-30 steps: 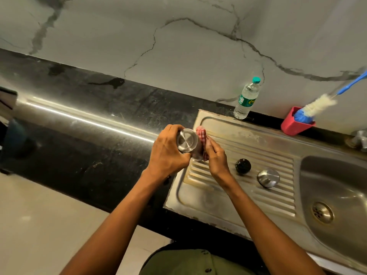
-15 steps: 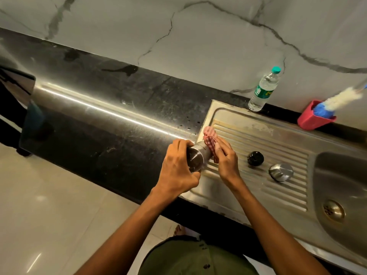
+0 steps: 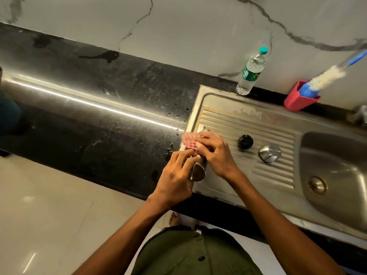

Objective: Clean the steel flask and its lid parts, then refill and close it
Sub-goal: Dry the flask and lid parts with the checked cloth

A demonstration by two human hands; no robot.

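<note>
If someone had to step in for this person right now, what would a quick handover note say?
Left hand: grips the base end of the cylindrical steel flask, held tilted over the ribbed steel draining board.
Right hand: presses a red-and-white checked cloth around the flask's upper part.
Black round stopper and domed steel cap lie loose on the board.
Clear plastic water bottle stands at the wall; blue-and-white bottle brush sits in the red cup.
Done: flask is open.
Left: finish wiping, refill, refit stopper and cap.
</note>
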